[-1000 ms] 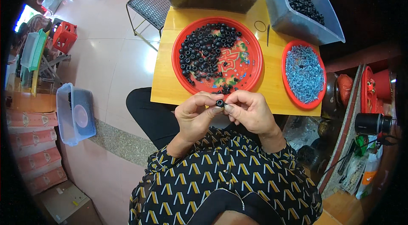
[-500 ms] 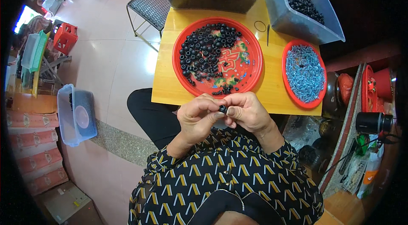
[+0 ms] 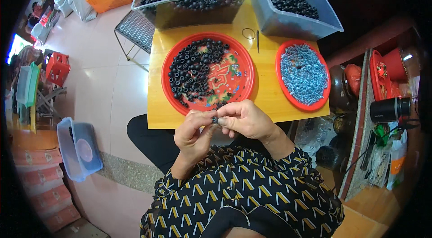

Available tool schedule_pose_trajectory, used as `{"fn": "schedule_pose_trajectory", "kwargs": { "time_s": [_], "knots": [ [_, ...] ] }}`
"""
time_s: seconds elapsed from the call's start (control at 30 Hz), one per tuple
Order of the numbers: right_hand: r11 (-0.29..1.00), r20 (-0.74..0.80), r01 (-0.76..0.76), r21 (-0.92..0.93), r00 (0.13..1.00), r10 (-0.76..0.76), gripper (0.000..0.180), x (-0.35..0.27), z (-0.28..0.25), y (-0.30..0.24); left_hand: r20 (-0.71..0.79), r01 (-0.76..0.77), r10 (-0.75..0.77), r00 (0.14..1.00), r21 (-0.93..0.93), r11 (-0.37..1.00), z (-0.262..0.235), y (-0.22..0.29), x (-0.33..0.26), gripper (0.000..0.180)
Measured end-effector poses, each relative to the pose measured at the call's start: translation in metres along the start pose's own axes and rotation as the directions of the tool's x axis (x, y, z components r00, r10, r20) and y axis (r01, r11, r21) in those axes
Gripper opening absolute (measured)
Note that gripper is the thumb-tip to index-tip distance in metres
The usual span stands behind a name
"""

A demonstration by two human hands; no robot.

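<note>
Just past the near edge of the yellow table point(image 3: 270, 53), my left hand point(image 3: 192, 133) and my right hand point(image 3: 246, 122) meet, thumbs and fingers pinched together. Between their fingertips sits a small black round part point(image 3: 214, 120) with a ring-like opening facing up; both hands grip it. Right in front of them is a red round tray point(image 3: 248, 92) with a printed pattern. Many similar black parts point(image 3: 191, 65) fill its left side, and smaller black pieces point(image 3: 220, 104) lie near its front rim. Whether the fingers hide another small piece, I cannot make out.
A red oval tray point(image 3: 280, 83) of small shiny bluish-clear pieces stands at right. Behind are two clear bins, one point(image 3: 189, 11) at left and one point(image 3: 297, 24) at right, holding black parts. A dark thin tool point(image 3: 258, 41) and a loop point(image 3: 248, 33) lie between. A stool point(image 3: 133, 31) stands left.
The view has shifted, so the table, trays and bins sit further left in the picture. Both hands keep their pinch on the black part, which appears slightly turned.
</note>
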State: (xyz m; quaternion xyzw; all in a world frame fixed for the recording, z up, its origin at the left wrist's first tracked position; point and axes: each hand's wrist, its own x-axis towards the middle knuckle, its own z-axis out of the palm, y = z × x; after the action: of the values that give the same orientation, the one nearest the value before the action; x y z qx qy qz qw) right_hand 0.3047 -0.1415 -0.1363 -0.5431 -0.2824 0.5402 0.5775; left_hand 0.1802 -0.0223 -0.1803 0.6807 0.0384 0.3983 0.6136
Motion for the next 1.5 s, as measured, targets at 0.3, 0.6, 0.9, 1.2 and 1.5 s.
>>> {"fn": "schedule_pose_trajectory", "kwargs": {
  "time_s": [0.3, 0.6, 0.9, 1.2, 1.5],
  "knots": [
    [0.951, -0.354, 0.307, -0.030, 0.887, -0.297, 0.014, -0.001, -0.043, -0.051, 0.123, -0.193, 0.166, 0.978, 0.253, 0.948, -0.003, 0.040, 0.027, 0.033],
    [0.789, -0.613, 0.613, -0.049, 0.605, -0.508, 0.022, -0.020, -0.095, -0.064, 0.056, -0.471, 0.477, 0.877, -0.087, 0.878, 0.022, 0.163, 0.058, 0.010],
    [0.921, -0.621, 0.160, -0.356, 0.695, -0.361, 0.016, -0.027, -0.010, 0.062, 0.099, -0.211, 0.401, 0.911, -0.723, 0.658, 0.028, 0.154, 0.055, 0.019],
    [0.754, -0.450, 0.215, -0.621, 0.690, -0.567, 0.010, -0.018, -0.013, 0.085, -0.264, -0.349, 0.326, 0.908, -0.906, 0.237, 0.085, 0.173, 0.033, 0.018],
    [0.714, -0.416, 0.242, -0.657, 0.673, -0.611, 0.013, -0.025, -0.024, 0.094, -0.548, -0.613, 0.292, 0.784, -0.756, 0.230, 0.110, 0.191, 0.018, 0.017]
  ]
}}
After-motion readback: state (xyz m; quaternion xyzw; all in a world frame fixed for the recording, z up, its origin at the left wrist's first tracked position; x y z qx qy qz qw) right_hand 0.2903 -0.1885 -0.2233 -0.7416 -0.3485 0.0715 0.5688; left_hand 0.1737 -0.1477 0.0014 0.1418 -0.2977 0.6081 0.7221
